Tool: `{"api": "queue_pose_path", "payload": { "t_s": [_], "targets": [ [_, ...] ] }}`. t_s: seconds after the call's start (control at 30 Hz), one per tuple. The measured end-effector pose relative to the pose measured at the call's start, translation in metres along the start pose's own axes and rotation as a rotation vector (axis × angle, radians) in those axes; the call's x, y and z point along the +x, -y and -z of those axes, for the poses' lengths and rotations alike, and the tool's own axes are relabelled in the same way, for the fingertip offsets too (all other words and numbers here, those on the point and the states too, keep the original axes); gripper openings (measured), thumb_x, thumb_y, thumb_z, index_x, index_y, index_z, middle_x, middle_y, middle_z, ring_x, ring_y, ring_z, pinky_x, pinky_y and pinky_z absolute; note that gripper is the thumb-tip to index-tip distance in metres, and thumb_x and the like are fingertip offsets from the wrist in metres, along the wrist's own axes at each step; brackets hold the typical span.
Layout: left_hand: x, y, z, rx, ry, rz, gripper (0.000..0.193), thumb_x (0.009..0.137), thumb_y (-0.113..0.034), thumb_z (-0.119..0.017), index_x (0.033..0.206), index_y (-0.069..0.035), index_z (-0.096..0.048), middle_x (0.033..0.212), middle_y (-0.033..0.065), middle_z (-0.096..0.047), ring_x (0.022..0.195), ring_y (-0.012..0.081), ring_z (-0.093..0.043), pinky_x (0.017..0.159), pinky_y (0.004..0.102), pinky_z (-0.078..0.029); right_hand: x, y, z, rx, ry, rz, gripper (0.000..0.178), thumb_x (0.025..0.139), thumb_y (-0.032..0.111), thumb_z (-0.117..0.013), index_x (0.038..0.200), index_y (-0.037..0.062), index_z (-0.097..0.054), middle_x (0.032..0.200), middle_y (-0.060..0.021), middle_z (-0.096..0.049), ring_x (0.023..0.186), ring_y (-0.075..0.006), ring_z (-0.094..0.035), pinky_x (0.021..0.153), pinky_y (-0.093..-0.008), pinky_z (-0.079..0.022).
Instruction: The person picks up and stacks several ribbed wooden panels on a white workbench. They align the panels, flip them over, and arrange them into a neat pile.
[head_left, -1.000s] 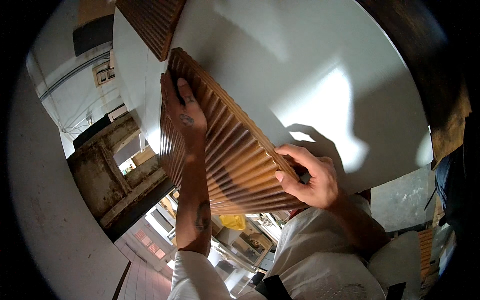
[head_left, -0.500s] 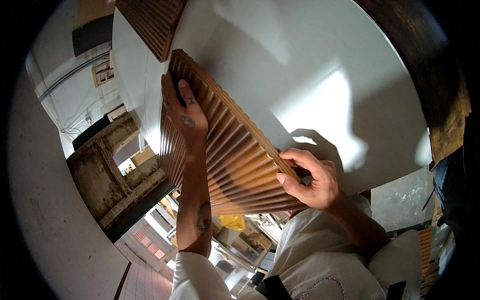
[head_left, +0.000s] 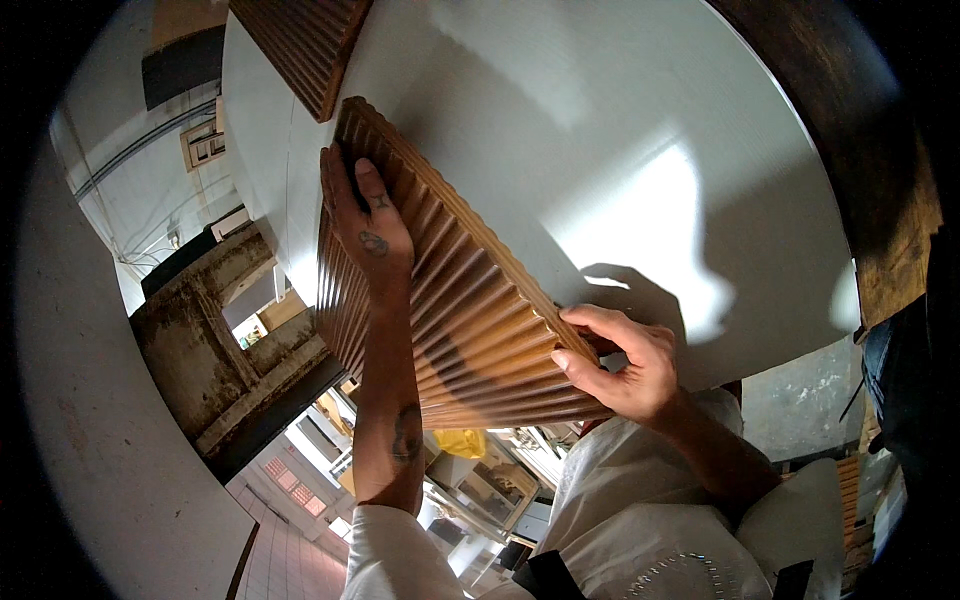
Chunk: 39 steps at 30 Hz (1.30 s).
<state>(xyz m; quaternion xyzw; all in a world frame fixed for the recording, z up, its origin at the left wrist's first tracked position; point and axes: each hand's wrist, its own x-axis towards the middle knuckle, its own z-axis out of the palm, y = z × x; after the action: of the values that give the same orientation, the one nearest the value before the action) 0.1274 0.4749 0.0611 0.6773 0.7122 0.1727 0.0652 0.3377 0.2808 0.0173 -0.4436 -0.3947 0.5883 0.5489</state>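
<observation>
Landmark: the ribbed wooden panel [head_left: 470,320], brown and glossy, its long edge slanted.
- White shirt [head_left: 640,500]: worn by the person; seen below the panel.
- Right hand [head_left: 635,360]: placed at the panel's lower right edge, which is grasped between the thumb, pressed to the ribbed face, and the fingers, set against the edge and partly hidden.
- Left hand [head_left: 375,225]: laid along the ribbed face near the panel's upper end, fingers extended, thumb set apart; unclenched, with nothing seen to be pinched.
- White board [head_left: 480,110]: spread to the right of the panel and beyond it; marked by a bright patch and shadows.
- Second ribbed panel [head_left: 305,45]: laid just beyond the landmark panel's upper end.
- Stained wooden frame [head_left: 185,350]: seen left of the panel; pale items are visible through its opening.
- Yellow item [head_left: 460,442]: seen below the panel; kind not determined.
- Box-like frame [head_left: 495,490]: seen farther below the panel; brownish contents too small to be identified.
</observation>
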Motion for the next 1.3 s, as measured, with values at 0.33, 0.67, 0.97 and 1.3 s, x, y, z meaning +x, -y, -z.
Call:
{"api": "queue_pose_path", "payload": {
  "t_s": [0.33, 0.67, 0.97, 1.3],
  "targets": [
    [0.001, -0.004, 0.002, 0.025, 0.026, 0.023, 0.065, 0.105, -0.044, -0.042, 0.146, 0.005, -0.039, 0.152, 0.0260, -0.038, 0.141, 0.0405, -0.035, 0.119, 0.0467, -0.026, 0.003, 0.003, 0.000, 0.015, 0.033, -0.016, 0.034, 0.083, 0.005, -0.078, 0.113, -0.0030, -0.066, 0.101, -0.0179, -0.073, 0.090, -0.0215, -0.073, 0.077, -0.0316, -0.059],
    [0.001, -0.006, 0.001, 0.022, 0.013, 0.006, 0.066, 0.104, -0.046, -0.041, 0.146, 0.004, -0.040, 0.152, 0.0253, -0.038, 0.142, 0.0398, -0.034, 0.120, 0.0464, -0.025, 0.001, 0.002, 0.002, 0.007, 0.032, 0.009, 0.032, 0.083, 0.006, -0.077, 0.112, -0.0037, -0.067, 0.103, -0.0188, -0.072, 0.093, -0.0243, -0.073, 0.080, -0.0326, -0.059],
    [0.005, 0.007, -0.002, 0.013, 0.016, -0.025, 0.066, 0.104, -0.047, -0.042, 0.148, 0.002, -0.037, 0.154, 0.0237, -0.035, 0.144, 0.0389, -0.031, 0.119, 0.0489, -0.023, 0.012, 0.020, 0.000, -0.253, 0.205, 0.036, 0.052, 0.096, 0.013, -0.058, 0.142, -0.0075, -0.042, 0.147, -0.0296, -0.041, 0.129, -0.0403, -0.052, 0.105, -0.0423, -0.047],
    [0.002, 0.005, 0.001, 0.057, 0.034, -0.034, 0.061, 0.105, -0.043, -0.039, 0.147, 0.001, -0.039, 0.154, 0.0240, -0.034, 0.143, 0.0413, -0.031, 0.117, 0.0523, -0.023, 0.102, 0.017, -0.032, -0.075, 0.306, -0.095, 0.066, 0.100, 0.031, -0.054, 0.150, -0.0037, -0.028, 0.140, -0.0303, -0.049, 0.127, -0.0431, -0.053, 0.108, -0.0441, -0.041]
  ]
}}
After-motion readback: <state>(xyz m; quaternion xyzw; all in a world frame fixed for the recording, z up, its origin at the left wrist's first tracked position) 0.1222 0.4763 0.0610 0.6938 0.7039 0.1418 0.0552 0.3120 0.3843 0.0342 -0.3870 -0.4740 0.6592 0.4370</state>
